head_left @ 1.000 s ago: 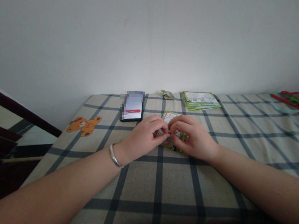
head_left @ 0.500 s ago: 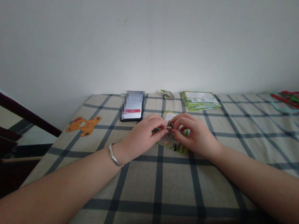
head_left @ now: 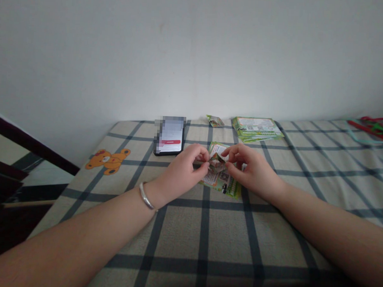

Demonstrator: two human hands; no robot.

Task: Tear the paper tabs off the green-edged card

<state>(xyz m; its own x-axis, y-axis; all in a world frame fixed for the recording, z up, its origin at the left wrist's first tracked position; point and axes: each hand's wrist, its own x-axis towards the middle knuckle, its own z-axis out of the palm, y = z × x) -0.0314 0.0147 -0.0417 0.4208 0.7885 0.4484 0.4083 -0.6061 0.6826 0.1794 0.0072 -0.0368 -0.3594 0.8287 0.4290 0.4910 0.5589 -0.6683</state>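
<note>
Your left hand (head_left: 188, 168) and right hand (head_left: 256, 171) pinch opposite edges of a small folded paper (head_left: 217, 164), fingertips wider apart than before; printed cards (head_left: 215, 181) lie beneath.

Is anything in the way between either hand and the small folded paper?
Nothing visible: the left hand and right hand both pinch the folded paper, and the printed sheets lie beneath it, not between.

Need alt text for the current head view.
A person's left hand and right hand pinch a small folded paper over green printed cards on a checked tablecloth. Beyond lie a phone, a second folded paper and a card stack.
</note>
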